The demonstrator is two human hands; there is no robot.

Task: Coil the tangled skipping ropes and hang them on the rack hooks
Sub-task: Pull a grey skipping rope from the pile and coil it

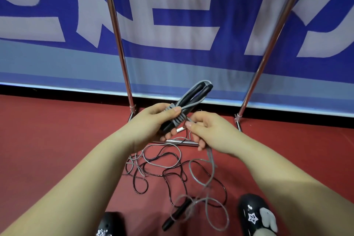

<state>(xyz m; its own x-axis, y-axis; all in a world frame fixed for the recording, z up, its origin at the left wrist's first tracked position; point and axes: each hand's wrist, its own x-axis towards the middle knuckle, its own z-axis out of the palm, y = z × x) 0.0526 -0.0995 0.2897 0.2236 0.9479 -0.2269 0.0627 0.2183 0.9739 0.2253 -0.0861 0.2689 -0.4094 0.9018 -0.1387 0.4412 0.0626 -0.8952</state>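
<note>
Grey rope (177,119) is wound round two black handles (193,97) gripped in the left hand (153,122), while the right hand (206,130) pinches its loose run, above tangled ropes (172,170) on the red floor (57,140) before the rack (122,59).

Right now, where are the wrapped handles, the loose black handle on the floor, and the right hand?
wrapped handles (193,94), head view, on the upper black grip.
loose black handle (177,214), head view, on its middle.
right hand (208,130), head view, on its back.

Tangled ropes (172,168) on floor (57,140) before rack (122,59)
</note>
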